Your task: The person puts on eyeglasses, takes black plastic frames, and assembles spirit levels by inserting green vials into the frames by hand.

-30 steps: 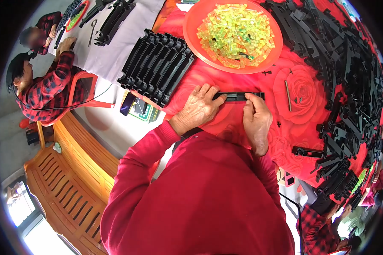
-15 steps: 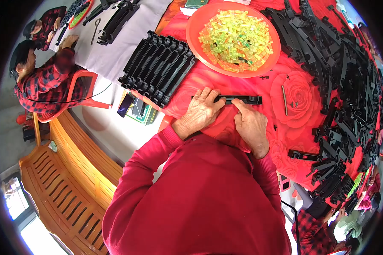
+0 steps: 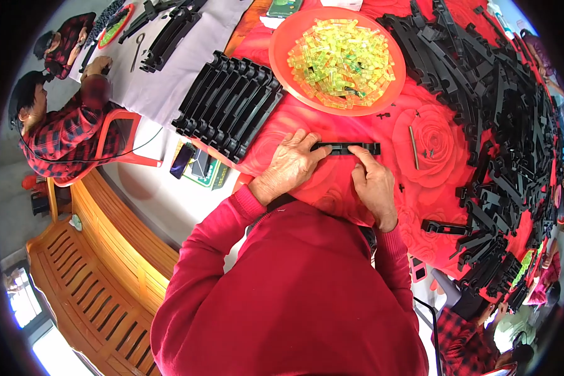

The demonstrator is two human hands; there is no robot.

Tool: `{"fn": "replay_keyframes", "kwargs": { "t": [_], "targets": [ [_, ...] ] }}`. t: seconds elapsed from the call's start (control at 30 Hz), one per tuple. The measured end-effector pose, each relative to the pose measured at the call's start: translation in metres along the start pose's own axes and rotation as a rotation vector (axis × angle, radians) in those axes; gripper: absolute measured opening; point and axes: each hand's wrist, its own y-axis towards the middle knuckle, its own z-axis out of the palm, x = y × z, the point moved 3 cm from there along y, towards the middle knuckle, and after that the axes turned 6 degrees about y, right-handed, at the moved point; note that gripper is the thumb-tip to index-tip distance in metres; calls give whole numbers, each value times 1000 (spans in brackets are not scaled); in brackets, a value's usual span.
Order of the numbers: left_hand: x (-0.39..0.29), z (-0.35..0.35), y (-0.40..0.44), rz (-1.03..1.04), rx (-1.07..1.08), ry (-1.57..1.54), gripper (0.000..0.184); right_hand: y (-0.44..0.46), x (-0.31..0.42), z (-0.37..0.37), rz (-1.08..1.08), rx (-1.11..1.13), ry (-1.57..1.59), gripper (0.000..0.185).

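Observation:
A slim black plastic part (image 3: 348,149) lies crosswise on the red rose-patterned cloth. My left hand (image 3: 292,164) grips its left end, with the thumb along the near edge and the other fingers around the end. My right hand (image 3: 375,188) presses on the part right of its middle with an outstretched index finger; its other fingers are curled. Beyond the part stands a red-orange bowl (image 3: 382,100) heaped with small yellow-green clear pieces (image 3: 338,59). Left of my hands, several black parts (image 3: 229,106) lie side by side in a row.
Loose black parts (image 3: 495,106) are piled along the right side. A thin metal rod (image 3: 413,147) and tiny black bits lie right of my hands. A person in a checked shirt (image 3: 62,135) sits at the left table. A wooden bench (image 3: 97,269) stands at lower left.
My right hand has gone from the part's right end towards its middle, its index finger now stretched onto it. My left hand keeps its grip. The view has shifted slightly.

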Motion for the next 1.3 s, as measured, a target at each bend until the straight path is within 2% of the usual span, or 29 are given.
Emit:
{"fn": "replay_keyframes", "kwargs": {
  "t": [0.1, 0.17, 0.27, 0.4, 0.5, 0.57, 0.6, 0.67, 0.7, 0.77, 0.8, 0.87, 0.9, 0.97, 1.17, 1.3],
  "targets": [
    [0, 0, 0, -10, -7, -20, 33, 1, 1, 3, -2, 28, 75, 36],
    [0, 0, 0, -3, -22, 5, 33, 3, 1, 8, -14, 70, -59, 37],
    [1, 3, -1, -26, -1, -39, 29, 3, -1, 12, -133, 25, -126, 37],
    [1, 2, 1, -6, 2, -25, 29, 2, 5, 8, -146, 72, -146, 35],
    [3, 1, 2, -19, 21, -47, 29, 5, 0, 6, -163, 23, -29, 33],
    [3, 1, 1, -7, 21, -62, 29, 8, -6, -2, 27, -135, 282, 24],
    [3, 1, 0, -11, 25, -59, 29, 14, -1, -11, 57, -217, 210, 18],
    [3, 3, 0, -13, 29, -48, 29, 30, 8, -24, -68, -234, -82, 16],
    [3, 4, 1, -7, 29, -51, 29, 36, 8, -24, -65, -240, -84, 16],
    [2, 4, 0, 12, -7, -19, 28, 45, 7, -17, -27, -28, -212, 18],
    [2, 3, 0, 14, -6, -20, 28, 47, 9, -19, -25, -29, -212, 18],
    [3, 3, 1, 11, 25, -33, 29, 51, 13, -18, -47, 106, -335, 21],
    [3, 2, 1, 18, 29, -36, 29, 54, 11, -18, -40, 102, -334, 21],
    [2, 1, 2, 33, 6, -39, 29, 61, 4, -16, -15, 260, -263, 21],
    [2, 2, 4, 38, 19, -16, 32, 69, -21, -2, 144, 356, -114, 25],
    [0, 1, 6, 3, 67, -33, 26, 69, -27, 2, 102, 327, -109, 27]
  ]
}}
